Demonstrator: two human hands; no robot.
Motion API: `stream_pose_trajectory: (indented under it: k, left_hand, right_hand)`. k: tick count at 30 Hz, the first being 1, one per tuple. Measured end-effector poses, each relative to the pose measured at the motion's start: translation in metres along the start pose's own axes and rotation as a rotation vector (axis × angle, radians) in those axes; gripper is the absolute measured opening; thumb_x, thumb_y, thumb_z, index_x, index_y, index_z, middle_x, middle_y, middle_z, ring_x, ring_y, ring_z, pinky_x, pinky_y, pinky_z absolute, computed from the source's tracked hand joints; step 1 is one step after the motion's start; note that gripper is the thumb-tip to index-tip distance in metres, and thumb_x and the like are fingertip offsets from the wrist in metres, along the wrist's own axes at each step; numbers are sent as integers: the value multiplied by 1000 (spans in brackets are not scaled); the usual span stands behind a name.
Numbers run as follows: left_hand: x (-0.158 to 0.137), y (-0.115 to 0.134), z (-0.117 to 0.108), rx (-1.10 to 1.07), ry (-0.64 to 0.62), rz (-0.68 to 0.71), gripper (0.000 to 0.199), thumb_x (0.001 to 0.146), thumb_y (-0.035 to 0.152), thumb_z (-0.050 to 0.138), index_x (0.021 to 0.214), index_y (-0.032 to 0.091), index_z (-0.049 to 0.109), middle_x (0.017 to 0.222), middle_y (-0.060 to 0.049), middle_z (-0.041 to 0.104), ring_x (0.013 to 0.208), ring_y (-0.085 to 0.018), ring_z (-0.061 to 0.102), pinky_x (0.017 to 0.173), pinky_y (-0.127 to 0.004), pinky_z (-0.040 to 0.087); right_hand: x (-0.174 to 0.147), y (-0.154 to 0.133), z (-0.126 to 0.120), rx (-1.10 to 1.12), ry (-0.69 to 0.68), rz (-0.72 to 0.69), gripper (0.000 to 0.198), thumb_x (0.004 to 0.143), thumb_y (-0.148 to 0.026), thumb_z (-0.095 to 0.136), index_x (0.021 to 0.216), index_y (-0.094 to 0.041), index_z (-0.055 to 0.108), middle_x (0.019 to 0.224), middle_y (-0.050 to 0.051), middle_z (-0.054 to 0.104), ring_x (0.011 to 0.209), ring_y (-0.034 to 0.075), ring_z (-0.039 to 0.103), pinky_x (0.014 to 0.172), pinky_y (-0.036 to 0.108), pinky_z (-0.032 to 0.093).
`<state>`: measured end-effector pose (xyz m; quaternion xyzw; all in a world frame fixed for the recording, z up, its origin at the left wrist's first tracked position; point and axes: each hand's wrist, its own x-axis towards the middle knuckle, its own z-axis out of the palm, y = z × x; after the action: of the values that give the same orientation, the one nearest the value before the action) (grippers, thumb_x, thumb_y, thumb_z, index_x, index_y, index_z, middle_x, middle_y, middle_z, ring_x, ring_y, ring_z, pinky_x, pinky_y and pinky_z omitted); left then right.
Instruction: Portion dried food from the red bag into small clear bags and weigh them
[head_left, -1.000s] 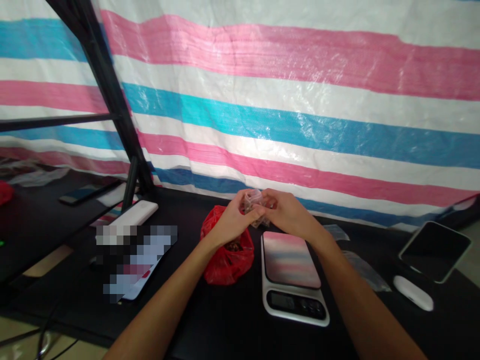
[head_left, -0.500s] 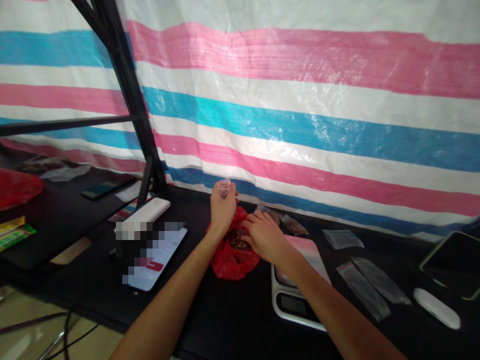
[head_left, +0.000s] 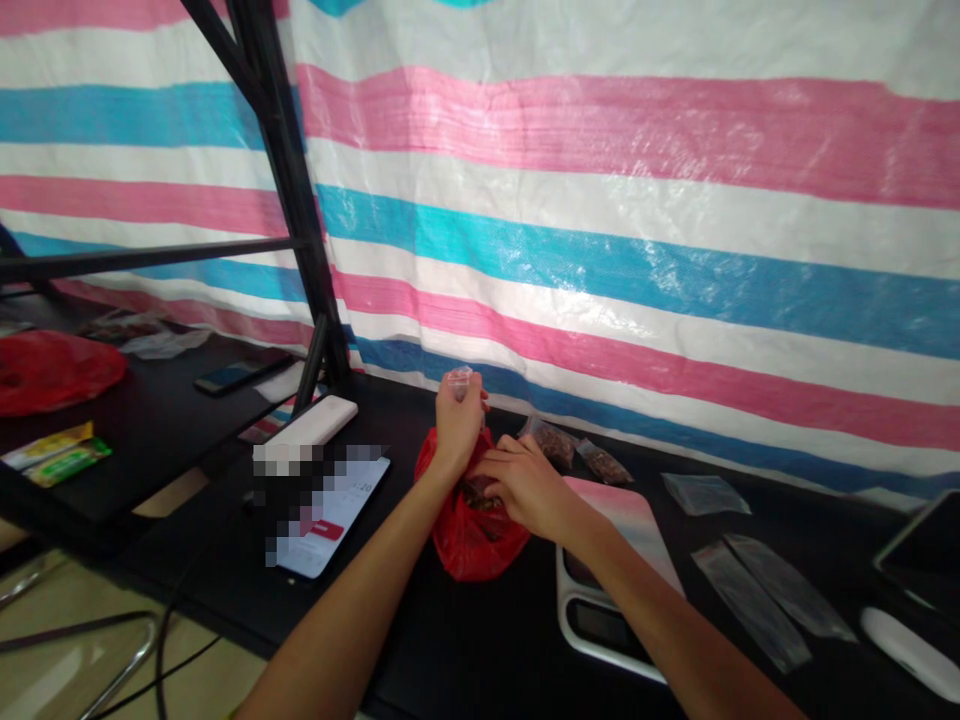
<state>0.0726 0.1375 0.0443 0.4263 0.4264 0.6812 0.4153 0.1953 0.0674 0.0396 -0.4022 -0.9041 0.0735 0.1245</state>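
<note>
My left hand (head_left: 457, 430) is closed round a small clear plastic bag (head_left: 460, 379), whose top sticks up above the fingers. It is held over the far left side of a red plastic bag (head_left: 480, 553) that lies open on the table. Brown, dried-looking pieces (head_left: 481, 498) show in the red bag's mouth. Over that mouth is my right hand (head_left: 531, 492), fingers bent and drawn together at the pieces. Its fingertips are partly hidden, and what they pinch cannot be made out. Under the right forearm lies a white kitchen scale (head_left: 637, 515) with a dark display.
Two filled clear bags (head_left: 553, 440) lie behind the scale. Several flat clear bags (head_left: 705, 494) are to its right, near a white rounded object (head_left: 911, 650). A lit phone (head_left: 337, 530) and a white power bank (head_left: 319, 425) lie left. A black metal frame (head_left: 292, 200) rises beyond them.
The view has shifted slightly, so everything sits further right and lower. My right fingers have curled closer together at the red bag's mouth. My left hand still holds the clear bag.
</note>
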Motion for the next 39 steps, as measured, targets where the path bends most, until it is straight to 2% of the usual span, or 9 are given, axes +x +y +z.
stream_pose_trajectory:
  k: [7,13,18,22,26,31,34,36,39]
  left_hand:
    - [4,-4,-2,56,-13,31,25,87,45,57,83,21,51,62,5,55,48,-9,49,48,-21,38]
    - [2,-3,-6,128,-124,134,17,77,30,68,84,20,56,71,5,58,61,-11,53,61,-23,43]
    - [-17,0,-1,323,-497,270,18,81,34,68,81,21,55,71,5,56,64,-11,50,62,-23,39]
    - [-28,2,4,389,-563,319,22,82,39,69,82,21,56,71,5,55,64,-12,48,61,-24,38]
    - [-29,2,5,347,-585,302,19,81,33,70,85,21,56,73,5,55,66,-12,49,63,-24,40]
    - [-25,2,4,297,-547,262,20,83,36,67,82,21,54,74,5,55,65,-11,50,63,-24,40]
    - [-18,5,2,216,-389,187,19,83,36,66,83,21,54,71,4,56,62,-11,51,61,-23,41]
    - [-12,7,0,149,-252,150,20,83,37,67,83,22,54,67,5,54,58,-11,50,58,-22,41]
    - [-3,9,-4,84,-114,131,21,82,38,67,83,22,53,63,6,52,54,-10,49,55,-22,41]
  right_hand:
    - [-3,11,-18,346,51,140,23,87,-13,67,104,-24,76,96,3,76,90,20,63,89,37,44]
    - [-16,28,-64,723,230,107,26,94,-34,61,114,-20,67,115,8,73,101,20,69,93,39,51]
    - [-23,32,-81,371,491,167,28,93,-32,62,119,-24,64,118,8,71,105,23,65,95,42,50]
    - [-24,25,-82,45,480,0,26,94,-19,55,117,-21,68,121,12,70,111,27,63,99,45,49]
    - [-24,18,-80,-86,498,-108,36,92,-8,49,118,-23,69,128,11,68,119,27,62,99,45,49]
    - [-23,18,-81,-60,618,-29,35,95,-12,50,122,-26,67,128,11,67,119,27,62,102,45,49]
    - [-23,17,-83,-19,713,109,28,95,-20,55,122,-23,65,121,12,68,112,27,63,99,45,49]
    - [-22,13,-81,17,618,156,26,93,-20,60,118,-22,66,117,10,69,106,26,65,95,43,50]
    - [-17,4,-69,95,310,73,24,89,-11,60,109,-23,69,112,5,72,105,22,66,95,37,48]
